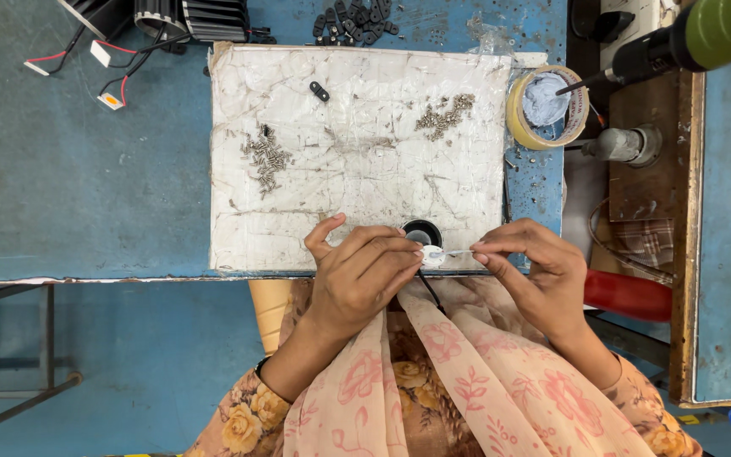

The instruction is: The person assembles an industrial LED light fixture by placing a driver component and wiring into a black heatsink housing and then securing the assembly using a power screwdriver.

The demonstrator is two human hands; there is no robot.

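Observation:
My left hand pinches a small round white part at the near edge of a white worn work pad. My right hand holds a thin metal stick whose tip touches that white part. A thin black wire hangs down from the part. Just behind my fingers stands a small black ring-shaped housing on the pad.
Two heaps of small metal screws lie on the pad, plus one black clip. A tape roll holding white paste sits right of the pad. Black clips, wired black parts and a green-handled tool lie beyond.

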